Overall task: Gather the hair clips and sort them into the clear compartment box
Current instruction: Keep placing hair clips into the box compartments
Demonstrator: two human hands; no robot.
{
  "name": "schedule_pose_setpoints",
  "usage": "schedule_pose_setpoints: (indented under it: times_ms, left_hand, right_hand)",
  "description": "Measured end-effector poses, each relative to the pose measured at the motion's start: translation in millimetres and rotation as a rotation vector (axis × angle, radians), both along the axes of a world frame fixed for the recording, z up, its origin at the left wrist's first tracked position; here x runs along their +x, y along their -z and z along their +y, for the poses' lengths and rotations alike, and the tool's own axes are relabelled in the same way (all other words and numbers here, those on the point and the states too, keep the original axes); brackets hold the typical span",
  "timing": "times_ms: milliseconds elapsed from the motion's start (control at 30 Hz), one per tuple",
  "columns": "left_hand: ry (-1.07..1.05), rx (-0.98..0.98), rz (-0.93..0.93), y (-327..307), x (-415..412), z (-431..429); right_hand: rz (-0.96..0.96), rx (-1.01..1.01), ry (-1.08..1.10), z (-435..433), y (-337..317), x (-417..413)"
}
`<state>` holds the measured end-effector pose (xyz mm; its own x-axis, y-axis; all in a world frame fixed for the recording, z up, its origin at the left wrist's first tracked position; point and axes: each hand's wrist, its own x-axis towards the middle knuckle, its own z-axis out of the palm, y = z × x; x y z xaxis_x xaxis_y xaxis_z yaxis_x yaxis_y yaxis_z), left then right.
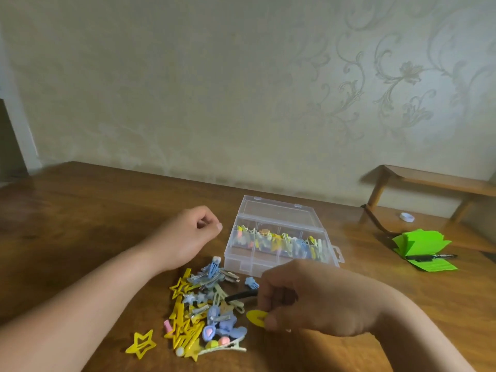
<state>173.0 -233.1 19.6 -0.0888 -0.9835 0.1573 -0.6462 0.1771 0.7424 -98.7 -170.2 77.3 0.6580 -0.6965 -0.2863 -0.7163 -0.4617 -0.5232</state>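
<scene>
A loose heap of yellow, blue and pink hair clips [200,310] lies near the open clear compartment box [279,237], whose far compartments hold more clips standing on edge.

Two bare forearms enter from the bottom of the view, one from the lower left corner and one from the lower right. No sleeve shows on either: each arm is uncovered as far back as the frame edge (whatever is worn higher up lies out of sight). The left hand [188,234] is bare, with no ring, watch, band or glove on the parts that show, and a short, plain thumbnail shows at its right side. The right hand [314,299] is likewise bare at wrist and knuckles. Its nails are turned away and cannot be made out.
</scene>
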Motion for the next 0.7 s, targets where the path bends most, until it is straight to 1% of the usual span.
schedule_pose_setpoints:
  times_ms: [167, 233, 400, 467, 533, 600, 700]
  left_hand:
    - [0.048, 0.004, 0.032, 15.0, -11.6, -18.9]
    - [0.093, -0.012, 0.035, 20.7, -10.1, -18.3]
    - [0.183, -0.004, 0.087, 25.9, -2.8, -18.6]
    - [0.189, -0.008, 0.082, 25.9, -2.4, -15.7]
    - [0.175, -0.037, 0.072, 26.4, -1.3, -17.2]
    - [0.171, -0.051, 0.059, 27.0, -0.3, -19.7]
    - [0.158, -0.06, 0.049, 28.7, -1.2, -20.1]
  right_hand:
    - [-0.322, 0.056, 0.129, -10.3, -1.3, -23.5]
    - [-0.412, 0.017, 0.208, -15.6, 0.0, -31.9]
    - [-0.551, -0.359, 0.595, -35.1, 14.2, -42.8]
    - [-0.574, -0.428, 0.72, -44.4, 23.7, -42.8]
    - [-0.563, -0.453, 0.787, -53.7, 30.4, -43.9]
    - [-0.543, -0.46, 0.794, -58.0, 30.2, -40.4]
    - [-0.494, -0.459, 0.748, -59.9, 24.0, -21.4]
